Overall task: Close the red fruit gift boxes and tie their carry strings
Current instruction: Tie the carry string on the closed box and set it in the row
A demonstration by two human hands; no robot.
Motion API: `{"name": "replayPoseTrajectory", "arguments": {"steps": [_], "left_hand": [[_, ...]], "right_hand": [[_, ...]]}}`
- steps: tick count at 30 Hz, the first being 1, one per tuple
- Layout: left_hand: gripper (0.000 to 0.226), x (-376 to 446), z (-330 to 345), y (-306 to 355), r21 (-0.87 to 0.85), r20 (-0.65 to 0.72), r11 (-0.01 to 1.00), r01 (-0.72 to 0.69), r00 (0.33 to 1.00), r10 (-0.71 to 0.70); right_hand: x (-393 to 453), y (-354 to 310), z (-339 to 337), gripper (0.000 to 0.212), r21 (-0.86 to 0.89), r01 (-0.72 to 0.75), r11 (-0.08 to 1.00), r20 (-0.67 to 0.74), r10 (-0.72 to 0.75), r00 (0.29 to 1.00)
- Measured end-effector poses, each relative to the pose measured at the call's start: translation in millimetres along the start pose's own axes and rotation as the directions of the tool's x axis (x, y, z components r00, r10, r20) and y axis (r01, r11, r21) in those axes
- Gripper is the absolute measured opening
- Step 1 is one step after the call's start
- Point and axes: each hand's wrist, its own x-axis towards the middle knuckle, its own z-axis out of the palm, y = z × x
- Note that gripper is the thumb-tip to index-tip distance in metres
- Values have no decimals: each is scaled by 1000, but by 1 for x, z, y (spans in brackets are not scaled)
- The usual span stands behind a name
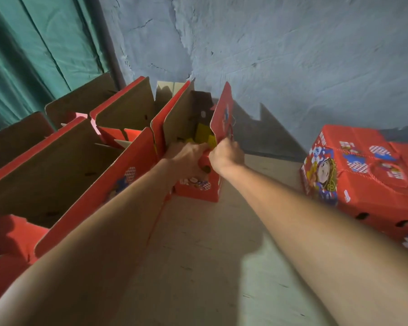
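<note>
An open red fruit gift box (199, 188) stands at the far end of the wooden surface, both long flaps upright and something yellow inside. My left hand (186, 156) grips the near top edge of this box, fingers curled over the rim. My right hand (226, 154) grips the lower corner of the box's right flap (223, 114), beside a thin red carry string (231, 131) that hangs on that flap's outer face.
Several more open red boxes (118, 118) with raised brown-lined flaps fill the left side. Closed red boxes (353, 165) with tied strings sit at the right. A pale wooden surface (210, 255) lies between them; a grey wall and green curtain stand behind.
</note>
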Motion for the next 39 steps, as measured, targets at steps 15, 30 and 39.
{"name": "replayPoseTrajectory", "arguments": {"steps": [15,30,39], "left_hand": [[70,-160,-56,145,-170,229,983,-68,967,107],[78,-445,-97,324,-142,333,972,-186,916,224],[62,-558,-74,435,-287,340,957,-50,928,150]], "right_hand": [[-200,68,-144,26,-58,21,998,95,-15,995],[-537,160,-248,24,150,-105,983,1,106,994],[-658,244,-306,30,119,-30,992,-32,34,999]]}}
